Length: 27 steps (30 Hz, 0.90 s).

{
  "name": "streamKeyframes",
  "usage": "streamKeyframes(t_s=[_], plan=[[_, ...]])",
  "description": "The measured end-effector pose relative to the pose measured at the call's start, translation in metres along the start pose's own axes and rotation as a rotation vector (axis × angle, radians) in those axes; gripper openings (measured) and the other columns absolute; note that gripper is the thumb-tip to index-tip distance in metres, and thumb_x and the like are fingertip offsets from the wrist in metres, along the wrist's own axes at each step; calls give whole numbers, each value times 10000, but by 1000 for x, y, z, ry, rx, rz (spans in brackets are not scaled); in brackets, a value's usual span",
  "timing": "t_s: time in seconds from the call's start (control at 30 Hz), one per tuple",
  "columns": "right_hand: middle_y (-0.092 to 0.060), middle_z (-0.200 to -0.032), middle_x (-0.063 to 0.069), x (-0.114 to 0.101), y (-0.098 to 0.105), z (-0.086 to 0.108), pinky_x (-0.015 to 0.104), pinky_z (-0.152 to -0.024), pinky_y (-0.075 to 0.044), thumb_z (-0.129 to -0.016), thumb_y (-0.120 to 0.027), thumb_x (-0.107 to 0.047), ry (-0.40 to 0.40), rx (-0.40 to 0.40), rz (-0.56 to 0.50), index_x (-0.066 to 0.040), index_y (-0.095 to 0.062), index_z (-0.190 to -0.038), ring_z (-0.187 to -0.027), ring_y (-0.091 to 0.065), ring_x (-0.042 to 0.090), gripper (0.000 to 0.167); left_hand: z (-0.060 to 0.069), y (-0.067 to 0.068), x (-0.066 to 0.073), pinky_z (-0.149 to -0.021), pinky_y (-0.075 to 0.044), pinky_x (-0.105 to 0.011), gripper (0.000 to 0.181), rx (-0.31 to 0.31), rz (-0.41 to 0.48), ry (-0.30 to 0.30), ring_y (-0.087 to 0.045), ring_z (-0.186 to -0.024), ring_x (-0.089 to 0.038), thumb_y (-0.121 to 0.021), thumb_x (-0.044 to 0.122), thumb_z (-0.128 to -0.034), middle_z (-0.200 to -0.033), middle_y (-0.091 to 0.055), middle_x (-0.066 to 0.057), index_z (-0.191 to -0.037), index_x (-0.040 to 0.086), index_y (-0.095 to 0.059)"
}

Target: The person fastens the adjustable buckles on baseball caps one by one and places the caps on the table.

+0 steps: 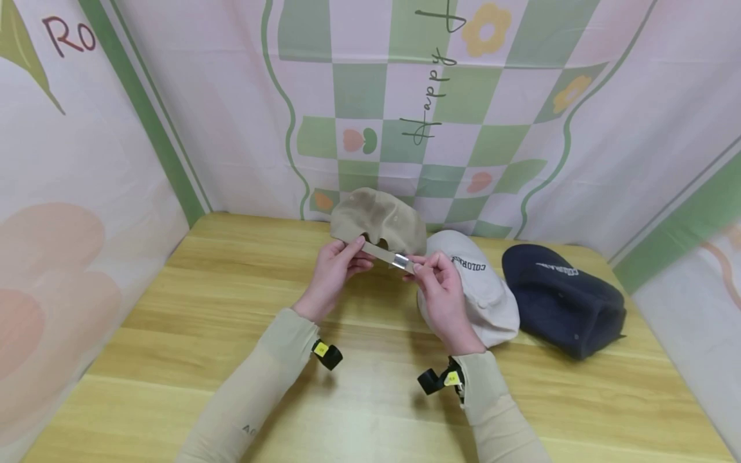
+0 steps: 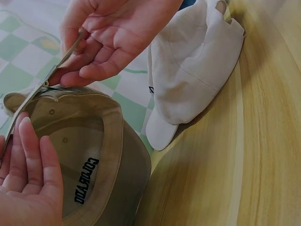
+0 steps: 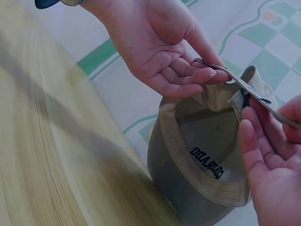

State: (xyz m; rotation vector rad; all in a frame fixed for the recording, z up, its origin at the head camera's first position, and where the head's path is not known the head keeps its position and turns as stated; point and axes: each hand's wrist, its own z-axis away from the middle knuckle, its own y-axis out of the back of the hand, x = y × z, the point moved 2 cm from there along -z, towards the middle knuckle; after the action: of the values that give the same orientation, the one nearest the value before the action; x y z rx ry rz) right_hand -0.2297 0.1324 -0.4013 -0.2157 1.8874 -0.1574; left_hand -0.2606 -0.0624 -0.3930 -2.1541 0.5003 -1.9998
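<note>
A khaki baseball cap (image 1: 379, 215) is held near the back wall with its rear toward me. Its adjusting strap (image 1: 379, 251) is pulled taut across the back opening. My left hand (image 1: 329, 275) pinches the strap's left part between thumb and fingers. On the right, my right hand (image 1: 444, 297) pinches it beside the metal buckle (image 1: 400, 260). Both wrist views look into the cap, where dark stitched letters (image 2: 87, 181) show on the inner front, along with the sweatband (image 3: 188, 167). The brim is hidden in the head view.
Right of the khaki cap a white cap (image 1: 483, 292) lies on the wooden table (image 1: 231, 308), close by my right hand. Farther right is a navy cap (image 1: 561, 296). A patterned cloth (image 1: 405, 96) hangs behind the table, and more cloth hangs at both sides.
</note>
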Motion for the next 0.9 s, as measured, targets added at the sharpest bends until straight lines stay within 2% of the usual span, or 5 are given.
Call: streamKeyframes(t_s=[0.13,0.27,0.43,0.57,0.9], plan=[[-662,-997,89,1,2,-1,330,-864,-558,-993,-520,93,-24,13,2,72,-454,-893,-899,-667,225,122,0,0,1,-776,-571,-271,175,8,10,3,-661,-719,-132,-553,149,-1070,-834,-712,-56,-1002,11,-636],[-715,-910,40,4,3,-1,311,-821,-558,-974,-561,104,-66,-11,28,64,-514,-1000,-862,-697,182,67,0,-1,2,-767,-571,-268,169,9,17,-5,-659,-707,-131,-563,137,-1064,-821,-709,-56,-985,7,-637],[-739,-948,128,9,3,-2,279,-772,-558,-967,-596,102,-105,-60,78,130,-556,-1126,-860,-704,178,167,1,-4,3,-767,-578,-276,171,-8,3,-20,-666,-700,-128,-569,120,-1060,-807,-711,-55,-993,-16,-649],[-734,-979,164,12,3,-3,297,-776,-564,-979,-609,68,-139,-81,145,123,-586,-1162,-867,-705,163,193,1,-5,2,-773,-581,-286,180,-30,-8,-29,-670,-705,-133,-567,125,-1061,-812,-713,-57,-991,-18,-651],[-716,-917,103,13,3,-2,256,-735,-547,-1009,-603,5,-137,-55,206,98,-647,-1077,-837,-676,193,124,3,-8,1,-764,-588,-292,190,-43,-8,-18,-675,-697,-137,-576,127,-1057,-803,-719,-54,-945,-3,-658]])
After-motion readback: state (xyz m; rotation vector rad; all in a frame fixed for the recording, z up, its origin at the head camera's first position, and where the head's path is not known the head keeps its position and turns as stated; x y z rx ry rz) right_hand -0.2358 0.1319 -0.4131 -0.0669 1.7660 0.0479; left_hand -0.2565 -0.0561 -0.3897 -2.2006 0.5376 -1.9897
